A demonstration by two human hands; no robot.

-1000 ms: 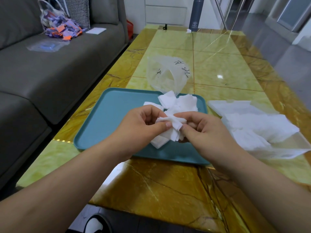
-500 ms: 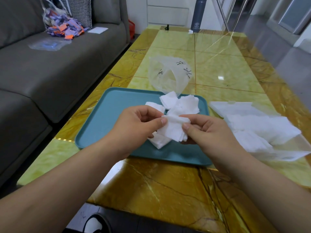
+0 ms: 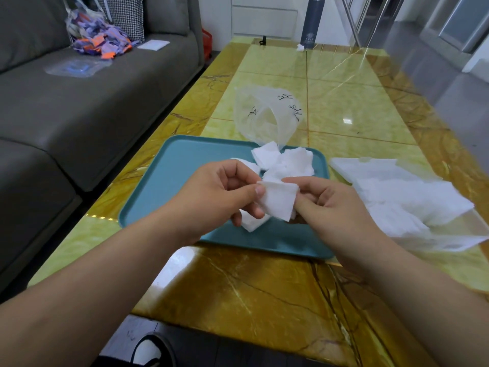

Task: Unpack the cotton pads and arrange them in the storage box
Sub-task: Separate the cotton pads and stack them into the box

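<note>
we hold a small stack of cotton pads [image 3: 277, 202] in the air between both hands, just above the near half of the teal tray [image 3: 172, 168] that sits toward the table's [image 3: 264, 287] left edge. the left hand [image 3: 219, 197] pinches the stack's left side, thumb on top and the other fingers [image 3: 248, 210] curled beneath. the right hand [image 3: 336, 205] pinches the right side, its fingers bent around that edge. gripping from both sides looks meant to square the pads into a neat block. another pad shows under the left hand, and we cannot tell if it is held or lying on the tray. more loose pads [image 3: 288, 161] lie heaped at the tray's far right corner, right at the mouth of the clear plastic bag [image 3: 264, 115], which suggests they were tipped out there. the clear storage box [image 3: 455, 241] stands by the table's right edge, just beside the tray, with pads in it, so we judge the sorting partway done.
</note>
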